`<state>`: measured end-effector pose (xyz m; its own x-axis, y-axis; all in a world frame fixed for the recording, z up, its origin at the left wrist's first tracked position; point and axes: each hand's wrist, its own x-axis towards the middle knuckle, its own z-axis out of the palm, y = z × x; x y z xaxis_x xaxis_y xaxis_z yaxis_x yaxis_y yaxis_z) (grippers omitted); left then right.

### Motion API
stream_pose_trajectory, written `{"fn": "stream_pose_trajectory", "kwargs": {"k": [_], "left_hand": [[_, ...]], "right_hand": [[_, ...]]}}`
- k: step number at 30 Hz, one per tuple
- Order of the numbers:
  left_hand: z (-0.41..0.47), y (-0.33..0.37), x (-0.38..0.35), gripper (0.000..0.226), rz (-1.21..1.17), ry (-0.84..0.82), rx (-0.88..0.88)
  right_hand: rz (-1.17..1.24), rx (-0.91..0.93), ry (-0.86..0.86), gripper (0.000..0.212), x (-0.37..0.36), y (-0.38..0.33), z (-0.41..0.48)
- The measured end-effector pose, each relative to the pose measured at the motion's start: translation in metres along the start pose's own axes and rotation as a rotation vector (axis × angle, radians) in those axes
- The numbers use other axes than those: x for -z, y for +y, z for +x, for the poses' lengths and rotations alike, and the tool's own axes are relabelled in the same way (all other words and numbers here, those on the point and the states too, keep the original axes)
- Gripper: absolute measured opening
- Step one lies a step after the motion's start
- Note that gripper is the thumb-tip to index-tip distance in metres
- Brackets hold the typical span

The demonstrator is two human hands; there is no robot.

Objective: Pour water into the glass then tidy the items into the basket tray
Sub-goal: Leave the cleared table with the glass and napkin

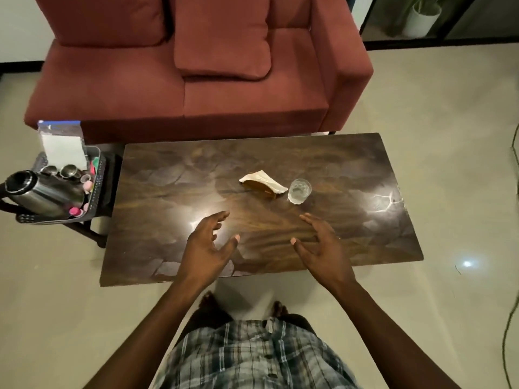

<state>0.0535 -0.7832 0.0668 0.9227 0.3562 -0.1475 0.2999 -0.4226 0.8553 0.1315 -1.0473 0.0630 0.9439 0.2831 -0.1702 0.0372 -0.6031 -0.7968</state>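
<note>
The sofa [196, 88] is plain rust red. The coffee table [168, 178] is dark brown, streaked with lighter wood grain and cloudy marbled patches. On it the glass [299, 191] is clear and colourless, the napkin [262, 178] is white, and the holder [259, 189] under it is amber brown. The basket tray [97, 189] is dark grey with rows of small perforations. In it the flask [47, 196] is shiny silver steel, and the small pieces [74, 211] are pink and green. The packet [60, 143] is white with a blue top. The shirt [252, 355] is grey, blue and white plaid. The floor [449, 113] is pale beige.
</note>
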Motion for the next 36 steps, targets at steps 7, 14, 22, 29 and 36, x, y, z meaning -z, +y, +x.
{"fn": "stream_pose_trajectory", "kwargs": {"k": [7, 14, 22, 29, 36], "left_hand": [[0.032, -0.006, -0.029, 0.060, 0.035, -0.037, 0.031], [0.139, -0.036, -0.056, 0.064, 0.237, -0.152, -0.110], [0.246, -0.080, -0.109, 0.076, 0.393, -0.282, -0.080], [0.299, -0.120, -0.158, 0.091, 0.506, -0.376, -0.073], [0.325, -0.128, -0.178, 0.066, 0.506, -0.342, -0.077]], "right_hand": [[-0.023, -0.093, -0.003, 0.074, 0.017, 0.031, 0.046], [-0.120, -0.172, -0.023, 0.090, 0.004, 0.068, 0.119], [-0.172, -0.271, -0.087, 0.111, -0.038, 0.143, 0.205], [-0.166, -0.287, -0.105, 0.128, -0.064, 0.199, 0.248], [-0.116, -0.242, -0.063, 0.115, -0.072, 0.209, 0.265]]}}
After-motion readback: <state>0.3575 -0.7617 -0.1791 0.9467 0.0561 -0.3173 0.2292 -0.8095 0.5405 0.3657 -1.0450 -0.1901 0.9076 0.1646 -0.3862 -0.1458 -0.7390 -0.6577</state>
